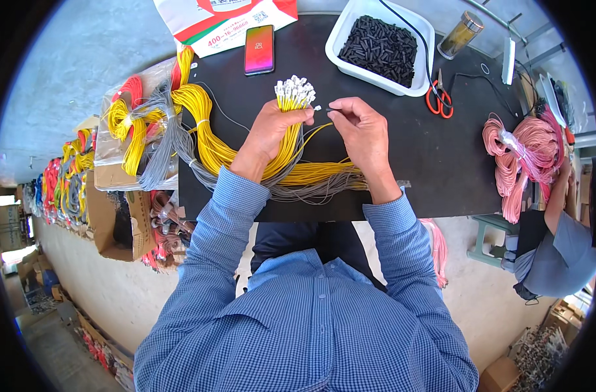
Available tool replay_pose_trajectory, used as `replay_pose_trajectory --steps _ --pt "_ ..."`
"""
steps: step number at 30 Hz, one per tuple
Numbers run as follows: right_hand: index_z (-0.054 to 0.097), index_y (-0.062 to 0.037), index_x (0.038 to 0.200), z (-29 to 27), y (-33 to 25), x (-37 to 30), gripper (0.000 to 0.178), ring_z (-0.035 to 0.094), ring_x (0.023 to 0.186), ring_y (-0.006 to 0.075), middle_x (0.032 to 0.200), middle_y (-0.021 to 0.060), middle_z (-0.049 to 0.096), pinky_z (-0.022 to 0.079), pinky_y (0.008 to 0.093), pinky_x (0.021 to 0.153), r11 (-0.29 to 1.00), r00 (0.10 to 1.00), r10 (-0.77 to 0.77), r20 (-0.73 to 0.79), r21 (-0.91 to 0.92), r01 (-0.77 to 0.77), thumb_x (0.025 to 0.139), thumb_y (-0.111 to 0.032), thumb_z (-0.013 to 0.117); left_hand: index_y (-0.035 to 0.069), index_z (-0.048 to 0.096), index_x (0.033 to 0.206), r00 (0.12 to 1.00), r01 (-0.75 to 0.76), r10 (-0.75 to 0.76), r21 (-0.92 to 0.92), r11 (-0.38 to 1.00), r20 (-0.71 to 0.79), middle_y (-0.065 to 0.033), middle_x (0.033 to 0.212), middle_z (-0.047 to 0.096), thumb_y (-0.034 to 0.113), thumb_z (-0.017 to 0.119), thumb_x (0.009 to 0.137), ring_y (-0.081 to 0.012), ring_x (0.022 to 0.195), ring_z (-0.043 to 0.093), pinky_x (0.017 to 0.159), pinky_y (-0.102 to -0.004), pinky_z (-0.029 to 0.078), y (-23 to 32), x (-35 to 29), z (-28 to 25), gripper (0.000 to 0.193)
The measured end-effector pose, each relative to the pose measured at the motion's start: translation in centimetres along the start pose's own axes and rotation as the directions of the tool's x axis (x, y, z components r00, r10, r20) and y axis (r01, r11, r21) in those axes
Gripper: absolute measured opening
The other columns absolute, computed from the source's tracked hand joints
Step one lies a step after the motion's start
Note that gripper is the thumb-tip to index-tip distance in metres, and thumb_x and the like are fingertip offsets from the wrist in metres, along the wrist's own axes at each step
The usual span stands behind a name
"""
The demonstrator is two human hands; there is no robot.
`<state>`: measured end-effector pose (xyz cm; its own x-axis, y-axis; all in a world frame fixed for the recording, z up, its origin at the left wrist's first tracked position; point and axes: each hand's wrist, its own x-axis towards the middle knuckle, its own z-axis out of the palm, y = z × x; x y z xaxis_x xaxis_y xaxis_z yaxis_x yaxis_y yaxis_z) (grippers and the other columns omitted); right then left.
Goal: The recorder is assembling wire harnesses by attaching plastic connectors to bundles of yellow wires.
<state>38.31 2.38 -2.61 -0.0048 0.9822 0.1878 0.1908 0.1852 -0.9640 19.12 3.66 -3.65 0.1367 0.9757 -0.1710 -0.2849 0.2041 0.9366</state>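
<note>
A workroom with a pale floor, bundled wires along its left side and a co-worker (pixel 566 255) at the far right edge, surrounds your black table (pixel 442 170) in the head view. Toward the far side stand a white tray (pixel 368 77) of small black tubes (pixel 379 51), a phone (pixel 259 50) and red-handled scissors (pixel 440 101); coiled pink wires (pixel 523 153) lie at the right.

The job looks well short of finished, as far as one view can judge: the tray holds plenty of tubes, and the white connectors (pixel 294 93) crowding the bundle's head show no black tube that can be made out. How many ends are already done cannot be told (the cluster is too dense to count).

Your left hand (pixel 272 127) is closed around the yellow wires (pixel 203 127) just below those connectors, its thumb laid across toward the right; the wires trail left and near over the table. Your right hand (pixel 364 130), thumb and forefinger pinched together, grips a slim black piece (pixel 330 110), its tip just beside a lone connector (pixel 317 108) between your hands.
</note>
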Motion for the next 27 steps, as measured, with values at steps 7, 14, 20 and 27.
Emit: replay_pose_trajectory --steps 7,14,20,27 --pt "0.077 -0.0087 0.098 0.3 0.0 0.6 0.014 0.063 0.075 0.0098 0.087 0.0043 0.071 0.05 0.0255 0.068 0.98 0.993 -0.114 -0.007 -0.164 0.111 0.084 -0.006 0.077 -0.003 0.07 0.097 0.998 -0.019 0.021 -0.033 0.999 0.056 -0.0084 0.085 0.07 0.006 0.076 0.086 -0.0169 0.077 0.065 0.074 -0.0306 0.051 -0.3 0.1 -0.2 0.015" --pt "0.077 -0.0035 0.1 -0.3 -0.1 1.5 0.013 0.065 0.077 0.0075 0.087 0.0037 0.074 0.051 0.0233 0.07 0.996 0.995 -0.003 0.105 -0.091 0.012 0.087 -0.007 0.076 -0.001 0.07 0.096 0.997 -0.036 0.037 -0.022 0.999 0.062 -0.0066 0.084 0.069 0.005 0.075 0.087 -0.0155 0.074 0.064 0.071 -0.0299 0.05 -0.3 -0.2 0.1 0.013" --pt "0.076 -0.001 0.097 -0.5 -0.3 2.0 0.012 0.064 0.07 0.0065 0.08 0.0039 0.074 0.049 0.0232 0.064 0.998 0.981 0.063 0.183 -0.033 -0.058 0.089 -0.008 0.071 -0.001 0.069 0.098 0.997 -0.06 0.061 -0.012 0.998 0.049 -0.0065 0.086 0.07 0.003 0.074 0.088 -0.015 0.077 0.065 0.073 -0.0294 0.052 -0.9 0.0 0.2 0.012" --pt "0.074 -0.0001 0.096 -0.2 -0.8 2.2 0.012 0.066 0.074 0.0075 0.084 0.0055 0.075 0.051 0.0246 0.069 0.992 0.977 0.078 0.197 -0.109 -0.057 0.09 -0.01 0.071 -0.001 0.069 0.1 0.994 -0.109 0.109 0.013 0.994 0.019 -0.0069 0.089 0.07 0.002 0.072 0.089 -0.0151 0.078 0.065 0.073 -0.0294 0.053 -1.4 0.0 0.5 0.012"
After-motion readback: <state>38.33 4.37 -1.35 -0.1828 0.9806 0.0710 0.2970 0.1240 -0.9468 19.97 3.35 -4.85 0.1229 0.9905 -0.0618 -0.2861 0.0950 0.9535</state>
